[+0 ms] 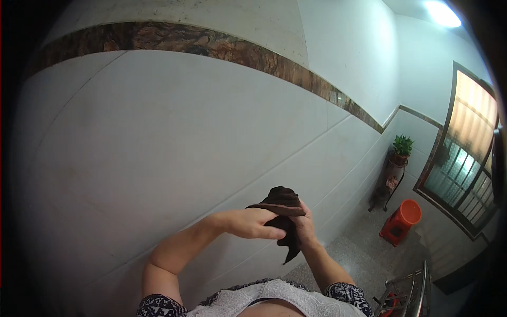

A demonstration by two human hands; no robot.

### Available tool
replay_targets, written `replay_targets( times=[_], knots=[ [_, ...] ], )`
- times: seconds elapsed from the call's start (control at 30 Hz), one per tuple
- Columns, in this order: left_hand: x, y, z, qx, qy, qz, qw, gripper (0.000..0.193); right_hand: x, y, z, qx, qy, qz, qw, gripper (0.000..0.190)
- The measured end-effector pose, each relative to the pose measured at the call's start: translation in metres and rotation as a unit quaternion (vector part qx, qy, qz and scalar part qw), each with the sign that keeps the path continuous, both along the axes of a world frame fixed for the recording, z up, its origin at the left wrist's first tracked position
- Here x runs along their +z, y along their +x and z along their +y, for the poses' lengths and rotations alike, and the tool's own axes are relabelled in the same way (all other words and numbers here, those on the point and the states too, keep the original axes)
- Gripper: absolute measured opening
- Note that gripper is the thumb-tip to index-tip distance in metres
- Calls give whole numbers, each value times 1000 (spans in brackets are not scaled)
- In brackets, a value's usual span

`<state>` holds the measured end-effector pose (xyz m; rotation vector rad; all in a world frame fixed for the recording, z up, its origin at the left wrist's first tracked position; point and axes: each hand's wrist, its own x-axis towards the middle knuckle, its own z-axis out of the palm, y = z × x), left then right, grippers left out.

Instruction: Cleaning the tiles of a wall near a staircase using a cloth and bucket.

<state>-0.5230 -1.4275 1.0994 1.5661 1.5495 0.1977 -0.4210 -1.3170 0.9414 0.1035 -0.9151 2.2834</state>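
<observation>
A bunched dark brown cloth [279, 198] with a thin reddish stripe is held up in front of my chest, close to the tiled wall. My left hand [253, 225] grips it from the left, its fingers hidden in the folds and its thumb lying across the front. On the other side, my right hand [304, 226] holds the cloth's right edge, with its fingers partly behind the fabric. A loose pointed corner of the cloth hangs below both hands.
White wall tiles [178, 130] with a brown marbled border [237, 43] rise before me. To the right stand a red plastic stool [400, 224], a plant stand with a potted plant [402, 148], and a barred window [459, 158]. A metal rack [414, 289] is at lower right.
</observation>
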Motion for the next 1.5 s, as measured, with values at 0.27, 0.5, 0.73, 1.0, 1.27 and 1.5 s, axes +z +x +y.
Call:
replay_targets(
  times=[0.27, 0.5, 0.73, 1.0, 1.27, 1.5],
  knots=[
    [-2, -10, -84, 36, 128, -260, 956, 72, 19, 25, -16, 46, 167, -109, 979, 34],
    [18, -10, -196, 153, 346, -227, 897, 66, 51, -4, 52, -227, 130, -24, 965, 37],
    [-12, 11, -282, 342, 518, -143, 771, 65, 62, -95, 136, -498, 407, -113, 757, 60],
    [-43, 16, -318, 452, 577, -91, 674, 63, 69, -155, 47, -595, 363, -88, 712, 78],
    [-63, 33, -326, 503, 613, -131, 595, 51, 37, -159, -133, -453, 673, 140, 568, 58],
    [-52, 41, -289, 509, 646, -27, 568, 46, 69, -168, -276, -262, 822, 369, 346, 41]
  ],
)
